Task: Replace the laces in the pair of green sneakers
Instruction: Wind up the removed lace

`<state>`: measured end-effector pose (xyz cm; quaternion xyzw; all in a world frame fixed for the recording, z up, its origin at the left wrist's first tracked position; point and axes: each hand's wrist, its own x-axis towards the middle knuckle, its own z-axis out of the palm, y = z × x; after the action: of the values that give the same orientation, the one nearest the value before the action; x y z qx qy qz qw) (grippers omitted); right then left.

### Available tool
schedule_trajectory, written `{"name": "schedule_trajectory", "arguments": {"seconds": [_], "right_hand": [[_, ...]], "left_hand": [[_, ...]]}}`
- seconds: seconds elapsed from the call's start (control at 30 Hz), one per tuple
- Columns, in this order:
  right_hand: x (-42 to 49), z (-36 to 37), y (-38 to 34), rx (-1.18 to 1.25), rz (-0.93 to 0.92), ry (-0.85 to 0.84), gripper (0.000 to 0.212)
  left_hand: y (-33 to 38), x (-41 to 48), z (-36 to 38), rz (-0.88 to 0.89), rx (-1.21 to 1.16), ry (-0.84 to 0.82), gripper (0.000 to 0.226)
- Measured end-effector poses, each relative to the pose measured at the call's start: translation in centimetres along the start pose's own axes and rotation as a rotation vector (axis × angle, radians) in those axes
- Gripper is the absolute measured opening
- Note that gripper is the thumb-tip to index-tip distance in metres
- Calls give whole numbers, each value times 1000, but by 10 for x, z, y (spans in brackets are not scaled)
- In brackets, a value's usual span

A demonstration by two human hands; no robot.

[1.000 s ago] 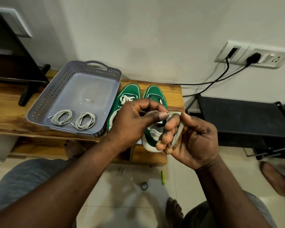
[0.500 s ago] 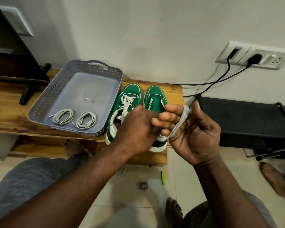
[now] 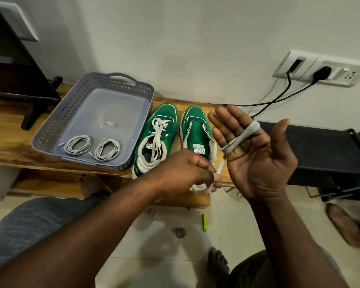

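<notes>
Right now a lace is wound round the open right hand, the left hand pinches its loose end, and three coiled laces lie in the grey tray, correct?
Not quite. The head view shows two coiled laces in the grey tray, not three. The rest holds: a lace is wound round the open right hand, and the left hand pinches its loose end.

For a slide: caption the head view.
Left hand pinches a white lace looped around the open right hand, beside green sneakers.

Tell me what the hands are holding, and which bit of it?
The left hand pinches a white shoelace by its lower part. Its upper part is wound round the straight fingers of the right hand.
</notes>
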<state>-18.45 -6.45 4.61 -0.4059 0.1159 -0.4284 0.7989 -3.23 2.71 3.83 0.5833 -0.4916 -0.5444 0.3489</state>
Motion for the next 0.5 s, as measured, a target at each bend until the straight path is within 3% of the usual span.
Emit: {"name": "schedule_trajectory", "arguments": {"seconds": [0.33, 0.4, 0.5], "right_hand": [[4, -10, 7, -394, 107, 48, 96], [2, -15, 9, -524, 139, 14, 84], [-3, -18, 13, -765, 192, -85, 48]], "left_hand": [[7, -7, -24, -124, -276, -81, 19], [6, -6, -30, -108, -385, -49, 20], [8, -5, -37, -70, -641, -15, 17]]}}
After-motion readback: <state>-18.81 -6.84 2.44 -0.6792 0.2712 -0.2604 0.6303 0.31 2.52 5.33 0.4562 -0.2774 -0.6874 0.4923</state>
